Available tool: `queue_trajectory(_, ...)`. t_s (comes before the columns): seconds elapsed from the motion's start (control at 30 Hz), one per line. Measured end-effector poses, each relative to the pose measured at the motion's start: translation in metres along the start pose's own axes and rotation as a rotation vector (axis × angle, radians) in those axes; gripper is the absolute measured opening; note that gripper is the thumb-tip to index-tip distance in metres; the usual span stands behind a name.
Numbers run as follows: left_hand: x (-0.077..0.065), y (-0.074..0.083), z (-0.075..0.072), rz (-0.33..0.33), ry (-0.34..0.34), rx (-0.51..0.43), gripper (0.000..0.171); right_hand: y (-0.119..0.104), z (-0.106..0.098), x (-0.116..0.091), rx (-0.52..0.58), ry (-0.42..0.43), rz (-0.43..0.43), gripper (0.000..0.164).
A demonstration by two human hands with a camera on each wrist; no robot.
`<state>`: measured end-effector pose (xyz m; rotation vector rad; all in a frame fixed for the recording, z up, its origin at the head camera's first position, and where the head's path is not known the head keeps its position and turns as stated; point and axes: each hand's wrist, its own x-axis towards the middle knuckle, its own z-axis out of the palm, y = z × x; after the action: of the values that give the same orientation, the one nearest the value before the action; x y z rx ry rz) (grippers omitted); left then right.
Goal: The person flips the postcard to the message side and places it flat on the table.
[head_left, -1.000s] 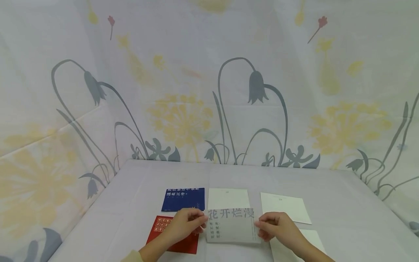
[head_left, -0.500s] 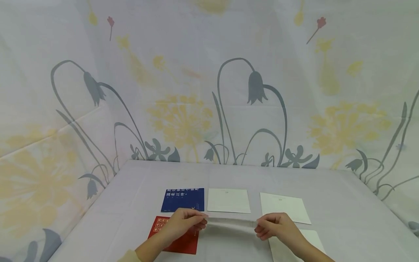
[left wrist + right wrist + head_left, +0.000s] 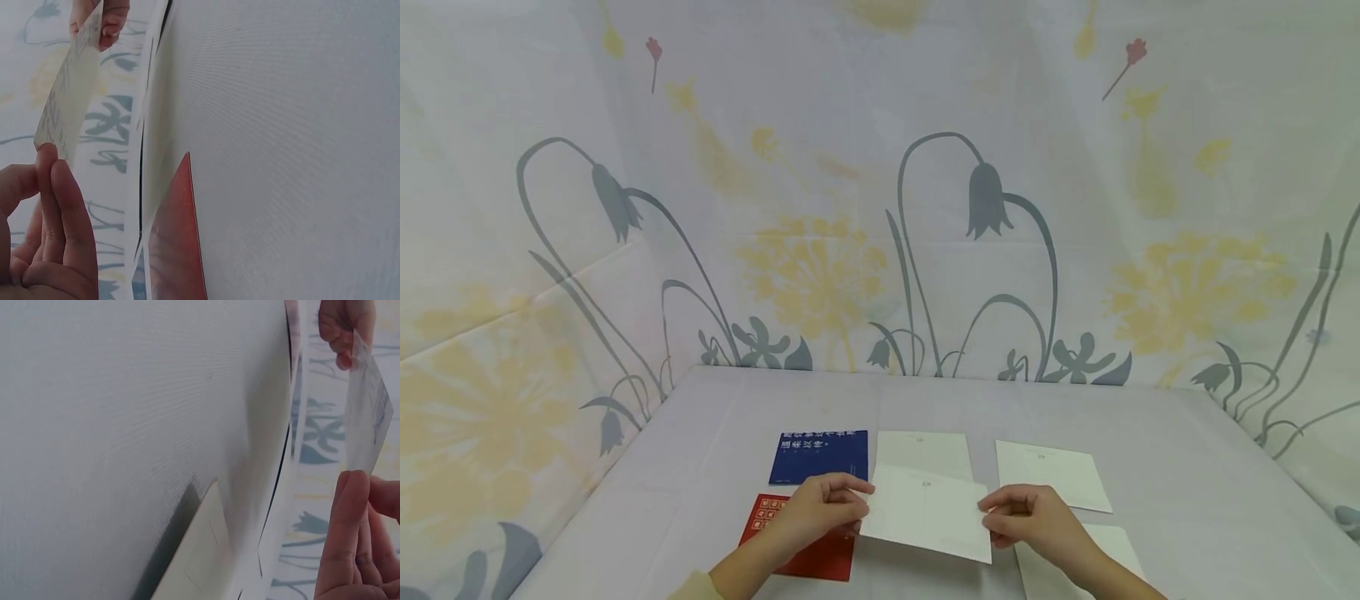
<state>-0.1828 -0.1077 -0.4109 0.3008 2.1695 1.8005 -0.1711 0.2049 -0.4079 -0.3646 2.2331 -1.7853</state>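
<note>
A postcard (image 3: 925,515) is held up above the table between both hands, its nearly blank white face toward the head camera. My left hand (image 3: 822,515) pinches its left edge between thumb and fingers. The right edge is pinched by my right hand (image 3: 1033,521). In the left wrist view, grey lettering shows on the far face of the postcard (image 3: 69,100). The card tilts, its lower right corner hanging nearest to me. Under my left hand lies a red card (image 3: 820,557), partly hidden by that hand. Beneath my right forearm lies a white card (image 3: 1112,546), partly covered.
A blue card (image 3: 820,457) lies behind the red one on the white tablecloth (image 3: 700,467). To its right is a white card (image 3: 921,450), its front overlapped by the held postcard. Another white card (image 3: 1052,473) lies further right. A floral curtain (image 3: 850,167) hangs behind the table.
The postcard has turned over in both hands: its lettered face showed a second ago, then its thin edge, and now the nearly blank face. The cards on the table stayed put.
</note>
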Motion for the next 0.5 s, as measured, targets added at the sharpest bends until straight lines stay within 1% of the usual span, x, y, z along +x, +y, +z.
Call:
queue_trajectory(0.07,-0.0003,0.0003,0.0017,-0.007,0.009,0.004,0.038,0.0003,0.0013,0.0003,-0.008,0.010,0.009,0.038)
queue_trajectory(0.2,-0.0007,0.0002,0.0044,-0.019,0.017,0.029,0.053,-0.0008,0.0047,0.0005,-0.021,0.028,0.021,0.055)
queue_trajectory(0.3,-0.0010,0.0000,0.0052,-0.028,0.010,0.047,0.054,-0.0021,0.0065,-0.0001,-0.019,0.031,0.033,0.063)
queue_trajectory(0.5,-0.0033,0.0003,0.0075,-0.038,0.002,0.074,0.047,-0.0009,0.0089,-0.0018,-0.023,0.025,0.053,0.068)
